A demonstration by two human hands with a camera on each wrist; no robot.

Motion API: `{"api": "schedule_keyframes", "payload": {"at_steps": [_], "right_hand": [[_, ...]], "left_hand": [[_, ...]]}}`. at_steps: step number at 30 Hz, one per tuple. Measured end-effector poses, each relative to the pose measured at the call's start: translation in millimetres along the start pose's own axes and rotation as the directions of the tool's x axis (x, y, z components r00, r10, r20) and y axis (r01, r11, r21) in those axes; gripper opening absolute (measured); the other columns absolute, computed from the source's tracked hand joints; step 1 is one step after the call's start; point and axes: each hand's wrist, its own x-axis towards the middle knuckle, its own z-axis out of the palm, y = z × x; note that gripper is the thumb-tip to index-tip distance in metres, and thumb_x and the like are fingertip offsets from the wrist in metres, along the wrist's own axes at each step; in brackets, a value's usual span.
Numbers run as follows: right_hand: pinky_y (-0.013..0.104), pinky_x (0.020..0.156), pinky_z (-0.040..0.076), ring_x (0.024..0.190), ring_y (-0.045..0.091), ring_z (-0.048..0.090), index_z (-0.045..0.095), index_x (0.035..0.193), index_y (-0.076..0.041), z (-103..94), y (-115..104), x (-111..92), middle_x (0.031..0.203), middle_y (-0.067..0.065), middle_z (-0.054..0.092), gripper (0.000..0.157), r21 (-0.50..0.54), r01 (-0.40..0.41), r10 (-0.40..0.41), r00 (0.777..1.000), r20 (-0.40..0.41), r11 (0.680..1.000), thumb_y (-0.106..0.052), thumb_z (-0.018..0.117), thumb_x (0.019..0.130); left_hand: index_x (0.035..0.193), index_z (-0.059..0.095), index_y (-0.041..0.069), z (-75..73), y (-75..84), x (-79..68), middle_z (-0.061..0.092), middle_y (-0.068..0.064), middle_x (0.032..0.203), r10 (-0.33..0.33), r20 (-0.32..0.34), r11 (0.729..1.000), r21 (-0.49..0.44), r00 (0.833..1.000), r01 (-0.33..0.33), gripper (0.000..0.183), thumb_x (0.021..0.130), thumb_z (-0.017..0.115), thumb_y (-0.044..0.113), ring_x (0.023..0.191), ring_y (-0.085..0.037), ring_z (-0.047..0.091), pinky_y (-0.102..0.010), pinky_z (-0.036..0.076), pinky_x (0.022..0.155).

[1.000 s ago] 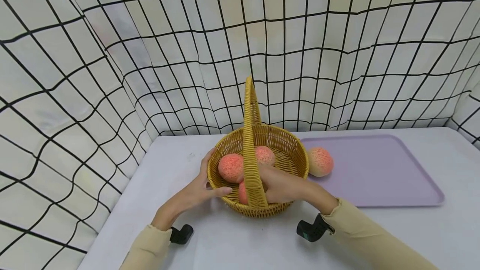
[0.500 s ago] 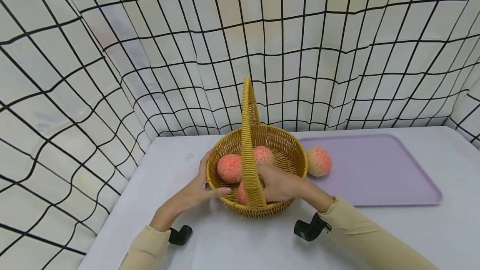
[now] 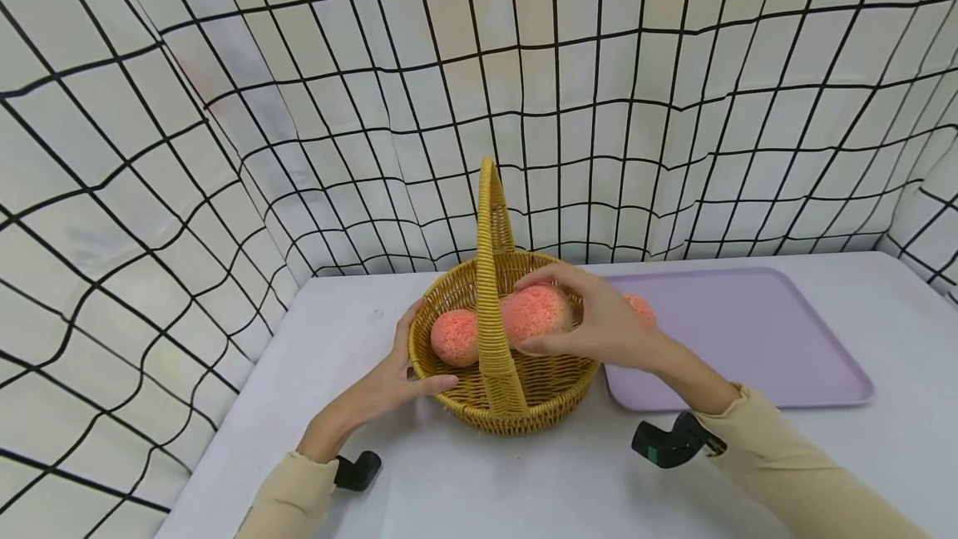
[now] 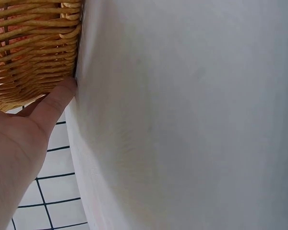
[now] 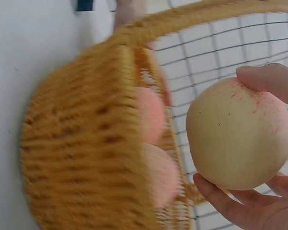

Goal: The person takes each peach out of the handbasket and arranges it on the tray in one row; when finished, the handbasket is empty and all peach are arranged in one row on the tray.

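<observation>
A pink-and-cream peach [image 3: 537,313] is held by my right hand [image 3: 599,318] over the right half of a yellow wicker basket [image 3: 550,406]. Thumb and fingers curl round the fruit in the right wrist view. Two more peaches sit inside the basket: one [image 3: 454,338] by the left wall, another mostly hidden behind the held peach and the handle [image 3: 490,273]. My left hand [image 3: 397,373] lies against the basket's left side, fingers along the outer wall and thumb at the front rim. In the left wrist view, a straight finger [image 4: 57,98] touches the weave near the table.
A lilac tray [image 3: 748,339] lies to the right of the basket. One peach [image 3: 640,309] shows at its left end, partly hidden behind my right hand. Black netting [image 3: 569,123] over white sheeting encloses the back and left of the white table [image 3: 464,481].
My right hand has risen from the bottom of the basket, moving up and right with a peach in its grasp. The left hand stays at the basket's side.
</observation>
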Motion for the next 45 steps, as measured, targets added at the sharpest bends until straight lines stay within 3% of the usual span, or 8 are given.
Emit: {"api": "schedule_keyframes", "payload": {"at_steps": [6, 11, 16, 22, 27, 31, 35, 45], "right_hand": [[0.039, 0.096, 0.057, 0.118, 0.022, 0.065, 0.062, 0.136, -0.015, -44.8, -9.9, -16.9, 0.139, 0.001, 0.06, 0.061, 0.041, -0.003, 0.006, 0.995, -0.096, 0.999, -0.011, 0.09, 0.083], [0.025, 0.089, 0.057, 0.113, 0.016, 0.067, 0.059, 0.139, -0.012, -79.3, -4.6, -34.5, 0.14, 0.002, 0.06, 0.06, -0.054, -0.016, 0.006, 0.983, -0.186, 0.998, -0.009, 0.087, 0.087], [0.019, 0.085, 0.055, 0.117, 0.007, 0.062, 0.059, 0.141, -0.015, -103.5, 17.4, -53.2, 0.14, -0.001, 0.061, 0.06, -0.132, -0.107, 0.073, 0.968, -0.241, 0.985, -0.013, 0.087, 0.088], [0.021, 0.081, 0.055, 0.115, 0.003, 0.058, 0.059, 0.141, -0.017, -124.8, 65.4, -80.6, 0.143, 0.004, 0.057, 0.059, -0.178, -0.259, 0.213, 0.947, -0.241, 0.949, -0.02, 0.087, 0.088], [0.027, 0.079, 0.052, 0.116, 0.018, 0.059, 0.059, 0.142, -0.015, -132.4, 102.8, -97.8, 0.142, 0.011, 0.06, 0.062, -0.247, -0.353, 0.307, 0.929, -0.206, 0.902, -0.029, 0.087, 0.088], [0.032, 0.081, 0.051, 0.12, 0.035, 0.058, 0.06, 0.141, -0.008, -132.2, 119.8, -104.0, 0.139, 0.016, 0.062, 0.059, -0.257, -0.355, 0.32, 0.932, -0.167, 0.899, -0.023, 0.085, 0.09], [0.037, 0.082, 0.048, 0.12, 0.042, 0.059, 0.06, 0.141, -0.008, -132.2, 122.4, -104.0, 0.136, 0.016, 0.064, 0.057, -0.27, -0.345, 0.311, 0.937, -0.162, 0.899, -0.023, 0.083, 0.091], [0.031, 0.077, 0.051, 0.103, 0.023, 0.059, 0.059, 0.141, -0.008, -126.1, 122.1, -99.2, 0.128, 0.017, 0.065, 0.063, -0.274, -0.339, 0.31, 0.94, -0.144, 0.9, -0.024, 0.087, 0.087]], "left_hand": [[0.166, -0.015, 0.027, 0.4, -1.2, 0.2, 0.001, -0.016, 0.174, -0.009, 0.001, 1.0, 0.004, 1.0, 0.009, 0.122, 0.09, 0.08, 0.038, 0.159, -0.038, 0.01, -0.064, 0.015, 0.123], [0.165, -0.016, 0.026, -0.4, -2.0, -0.4, 0.001, -0.017, 0.174, -0.012, 0.001, 1.0, 0.001, 1.0, 0.012, 0.122, 0.091, 0.079, 0.038, 0.159, -0.039, 0.013, -0.064, 0.017, 0.123], [0.165, -0.017, 0.026, -0.3, -2.1, -1.2, -0.001, -0.016, 0.174, -0.008, -0.002, 1.0, 0.005, 1.0, 0.008, 0.122, 0.091, 0.079, 0.039, 0.159, -0.04, 0.012, -0.065, 0.018, 0.122], [0.165, -0.017, 0.026, 1.2, -0.7, -0.2, 0.002, -0.017, 0.174, -0.004, 0.01, 1.0, 0.005, 1.0, 0.004, 0.121, 0.092, 0.079, 0.04, 0.158, -0.039, 0.016, -0.065, 0.022, 0.121], [0.165, -0.017, 0.026, 1.7, -0.3, 0.1, 0.001, -0.017, 0.174, -0.01, 0.006, 1.0, 0.006, 1.0, 0.01, 0.122, 0.091, 0.079, 0.04, 0.158, -0.04, 0.015, -0.065, 0.021, 0.122], [0.165, -0.016, 0.027, 1.9, 0.1, 0.6, 0.001, -0.016, 0.174, -0.007, 0.012, 1.0, 0.003, 1.0, 0.007, 0.121, 0.092, 0.079, 0.04, 0.158, -0.039, 0.015, -0.064, 0.021, 0.122], [0.165, -0.016, 0.027, 1.6, 0.1, 1.5, 0.003, -0.016, 0.174, -0.001, 0.013, 1.0, 0.008, 1.0, 0.001, 0.12, 0.092, 0.079, 0.04, 0.158, -0.038, 0.017, -0.063, 0.022, 0.122], [0.165, -0.017, 0.025, 1.0, -2.1, 1.5, 0.001, -0.017, 0.174, -0.008, 0.008, 1.0, 0.0, 1.0, 0.008, 0.123, 0.091, 0.08, 0.039, 0.158, -0.04, 0.014, -0.063, 0.019, 0.123]]}}
